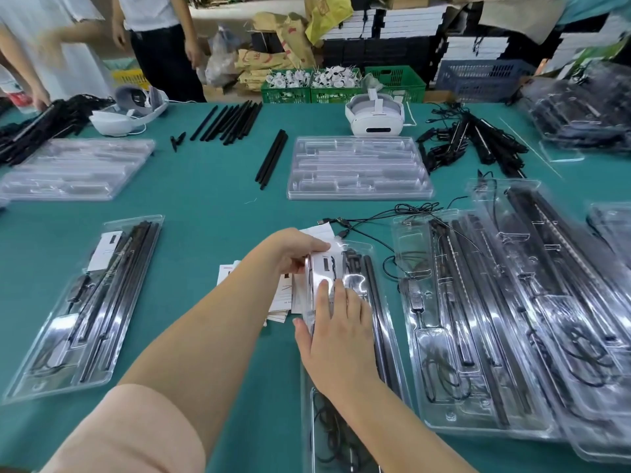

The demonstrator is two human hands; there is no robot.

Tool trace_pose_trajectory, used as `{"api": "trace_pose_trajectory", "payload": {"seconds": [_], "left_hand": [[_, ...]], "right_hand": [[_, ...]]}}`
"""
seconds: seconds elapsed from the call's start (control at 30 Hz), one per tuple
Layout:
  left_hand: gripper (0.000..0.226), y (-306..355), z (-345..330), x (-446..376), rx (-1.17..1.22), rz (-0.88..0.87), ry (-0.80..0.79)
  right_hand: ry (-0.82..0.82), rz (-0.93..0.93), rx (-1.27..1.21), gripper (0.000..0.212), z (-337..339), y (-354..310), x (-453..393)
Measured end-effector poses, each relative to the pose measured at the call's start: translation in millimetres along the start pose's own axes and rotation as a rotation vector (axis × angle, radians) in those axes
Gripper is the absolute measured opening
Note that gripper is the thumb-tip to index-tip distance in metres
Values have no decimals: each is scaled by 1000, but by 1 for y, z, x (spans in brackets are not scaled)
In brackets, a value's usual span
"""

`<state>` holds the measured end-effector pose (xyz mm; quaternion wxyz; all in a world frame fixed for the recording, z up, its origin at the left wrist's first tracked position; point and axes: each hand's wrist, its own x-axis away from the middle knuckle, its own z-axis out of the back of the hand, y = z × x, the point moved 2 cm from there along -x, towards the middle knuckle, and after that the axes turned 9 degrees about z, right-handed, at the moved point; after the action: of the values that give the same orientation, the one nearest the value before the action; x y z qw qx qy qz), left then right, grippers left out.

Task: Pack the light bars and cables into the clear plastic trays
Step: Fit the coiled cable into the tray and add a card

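Note:
A clear plastic tray (384, 322) lies lengthwise in front of me, with black light bars (375, 302) along its right side and a coiled black cable (327, 435) at its near end. A white leaflet (326, 264) sits at its far left. My left hand (293, 249) pinches the leaflet's far end at the tray's edge. My right hand (336, 329) lies flat on the tray's left part, fingers straight and pressing down. Loose cables (375, 220) trail from the tray's far end.
Filled trays overlap at the right (512, 319) and one lies at the left (88, 308). Empty trays (358, 169) sit further back beside loose black bars (271, 158). A leaflet stack (280, 298) lies under my left wrist. Two white headsets (375, 114) and people stand at the far edge.

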<state>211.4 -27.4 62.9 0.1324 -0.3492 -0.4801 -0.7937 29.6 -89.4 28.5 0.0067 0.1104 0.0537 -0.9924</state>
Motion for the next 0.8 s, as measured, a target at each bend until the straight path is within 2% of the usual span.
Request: {"api": "trace_pose_trajectory", "payload": {"seconds": [0.1,0.3,0.67,0.8], "left_hand": [[22,4,0,4,-20,-38,58],[14,8,10,15,59,-28,42],[17,-2,30,21,69,-15,150],[18,-2,33,22,83,-19,139]], "right_hand": [[3,-1,3,73,4,-1,-1],[43,18,11,73,13,-5,-1],[47,75,10,73,19,-17,2],[65,77,18,71,21,-19,2]]}}
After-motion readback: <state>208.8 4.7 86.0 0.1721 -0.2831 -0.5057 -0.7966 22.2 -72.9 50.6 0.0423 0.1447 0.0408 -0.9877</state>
